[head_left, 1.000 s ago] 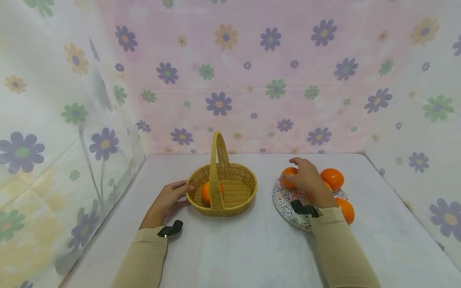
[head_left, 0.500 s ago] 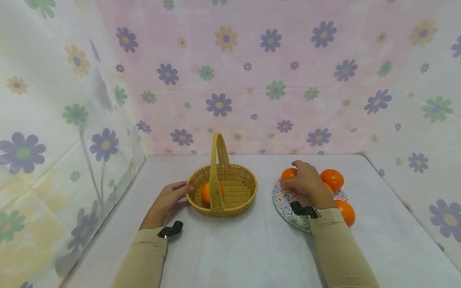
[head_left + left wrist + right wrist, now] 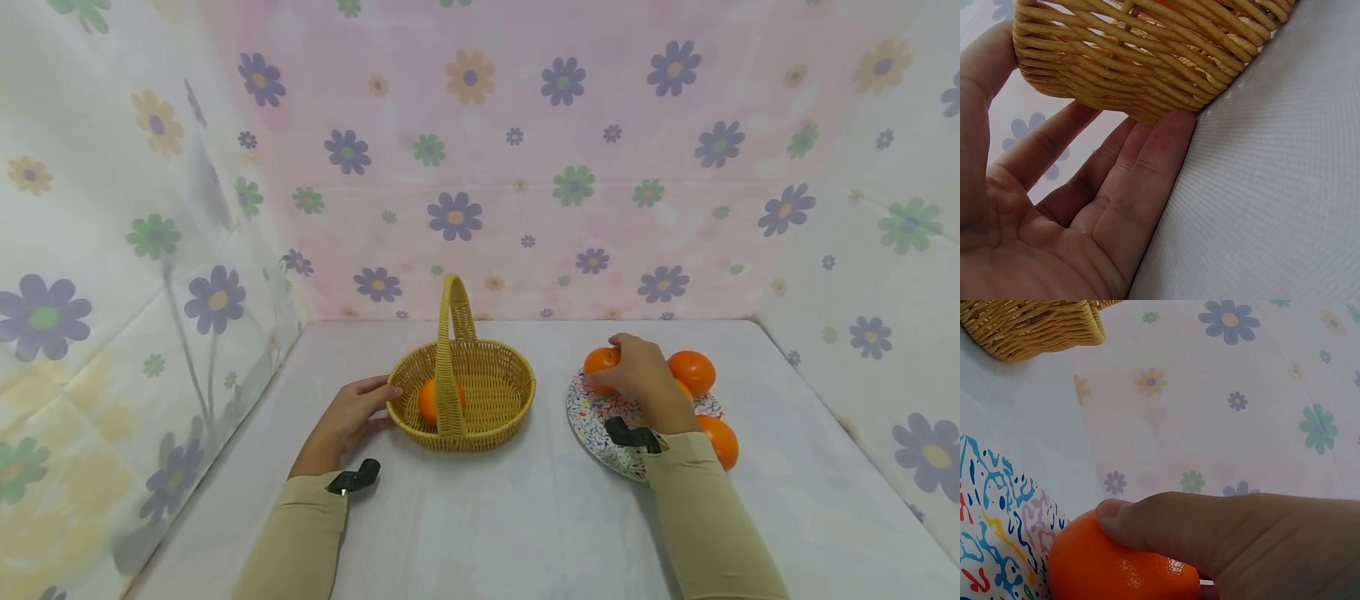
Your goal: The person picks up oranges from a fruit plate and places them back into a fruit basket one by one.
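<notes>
A wicker basket (image 3: 498, 392) with a tall arched handle stands left of centre, an orange (image 3: 428, 403) inside it, partly hidden behind the handle. My left hand (image 3: 352, 418) holds the basket's left side; one digit lies on the rim, and in the left wrist view the other fingers (image 3: 1169, 150) lie against the lower wall. On the right, my right hand (image 3: 643, 373) grips an orange (image 3: 598, 362) at the far left of a patterned plate (image 3: 592, 425). The thumb (image 3: 1154, 522) presses that orange in the right wrist view, where its other fingers are mostly hidden.
More oranges lie on the plate: one at the back (image 3: 692, 372), one at the front right (image 3: 720, 442) and one partly hidden under the right wrist. White tabletop (image 3: 525, 517) separates basket and plate. Flowered cloth (image 3: 510, 208) encloses the back and sides.
The right hand's fingers have closed in round the far-left orange, which still sits on the plate. The left hand and basket have stayed in place.
</notes>
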`<state>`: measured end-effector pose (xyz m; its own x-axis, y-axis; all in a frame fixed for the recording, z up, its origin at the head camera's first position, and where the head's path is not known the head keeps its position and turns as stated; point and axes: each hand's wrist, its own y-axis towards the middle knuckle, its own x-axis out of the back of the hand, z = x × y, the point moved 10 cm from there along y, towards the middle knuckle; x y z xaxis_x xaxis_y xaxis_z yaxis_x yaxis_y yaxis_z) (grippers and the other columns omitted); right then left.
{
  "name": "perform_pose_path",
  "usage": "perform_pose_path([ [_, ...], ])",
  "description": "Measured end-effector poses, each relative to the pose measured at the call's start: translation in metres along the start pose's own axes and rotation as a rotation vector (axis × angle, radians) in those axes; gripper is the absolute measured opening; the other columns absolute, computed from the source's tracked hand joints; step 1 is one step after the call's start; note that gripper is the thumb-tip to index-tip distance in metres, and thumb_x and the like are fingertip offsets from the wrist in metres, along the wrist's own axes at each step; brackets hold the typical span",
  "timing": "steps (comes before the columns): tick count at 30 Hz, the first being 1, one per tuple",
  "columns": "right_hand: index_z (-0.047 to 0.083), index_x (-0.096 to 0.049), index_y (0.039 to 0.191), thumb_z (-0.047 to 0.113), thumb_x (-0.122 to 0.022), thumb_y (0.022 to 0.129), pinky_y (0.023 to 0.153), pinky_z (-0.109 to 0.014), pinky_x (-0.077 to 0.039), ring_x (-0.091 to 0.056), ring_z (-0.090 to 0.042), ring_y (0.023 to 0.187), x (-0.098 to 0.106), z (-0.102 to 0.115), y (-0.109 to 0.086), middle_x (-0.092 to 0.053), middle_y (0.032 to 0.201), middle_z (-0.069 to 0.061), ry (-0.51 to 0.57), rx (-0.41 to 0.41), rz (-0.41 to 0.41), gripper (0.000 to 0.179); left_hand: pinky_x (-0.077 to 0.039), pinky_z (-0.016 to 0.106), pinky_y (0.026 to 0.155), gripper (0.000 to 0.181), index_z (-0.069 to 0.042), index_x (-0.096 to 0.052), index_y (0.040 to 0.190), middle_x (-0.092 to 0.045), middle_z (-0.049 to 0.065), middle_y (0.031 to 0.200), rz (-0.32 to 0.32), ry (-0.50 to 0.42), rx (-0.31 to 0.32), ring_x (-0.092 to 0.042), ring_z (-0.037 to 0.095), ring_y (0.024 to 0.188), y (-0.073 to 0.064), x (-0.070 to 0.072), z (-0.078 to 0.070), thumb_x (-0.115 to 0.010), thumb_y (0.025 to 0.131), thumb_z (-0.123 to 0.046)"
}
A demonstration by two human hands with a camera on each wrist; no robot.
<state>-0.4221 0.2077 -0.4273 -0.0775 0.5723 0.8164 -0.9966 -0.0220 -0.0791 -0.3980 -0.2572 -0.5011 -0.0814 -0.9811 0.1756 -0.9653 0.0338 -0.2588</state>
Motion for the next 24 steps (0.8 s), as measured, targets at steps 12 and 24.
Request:
perform_pose_path([
  [12, 0.002, -0.046, 0.152, 0.038, -0.084, 0.083, 0.113, -0.058, -0.046, -0.055, -0.039, 0.126, 0.0021, 0.0003, 0.0002, -0.056, 0.146, -0.021, 0.049, 0.016, -0.01, 0.087, -0.061, 0.043, 0.097, 0.067, -0.01, -0.051, 0.153, -0.049, 0.015, 0.157, 0.0, 0.01, 0.005, -0.053, 0.036, 0.139, -0.0007, -0.0005, -0.0001, -0.072, 0.095, -0.036],
  [24, 0.003, -0.046, 0.153, 0.036, -0.082, 0.086, 0.111, -0.058, -0.049, -0.056, -0.04, 0.122, 0.0104, 0.0082, -0.0031, -0.055, 0.145, -0.023, 0.085, 0.034, -0.038, 0.083, -0.061, 0.043, 0.097, 0.066, -0.01, -0.052, 0.151, -0.05, 0.014, 0.157, -0.001, 0.001, 0.01, -0.053, 0.036, 0.139, 0.0021, 0.0007, 0.0021, -0.073, 0.094, -0.036],
])
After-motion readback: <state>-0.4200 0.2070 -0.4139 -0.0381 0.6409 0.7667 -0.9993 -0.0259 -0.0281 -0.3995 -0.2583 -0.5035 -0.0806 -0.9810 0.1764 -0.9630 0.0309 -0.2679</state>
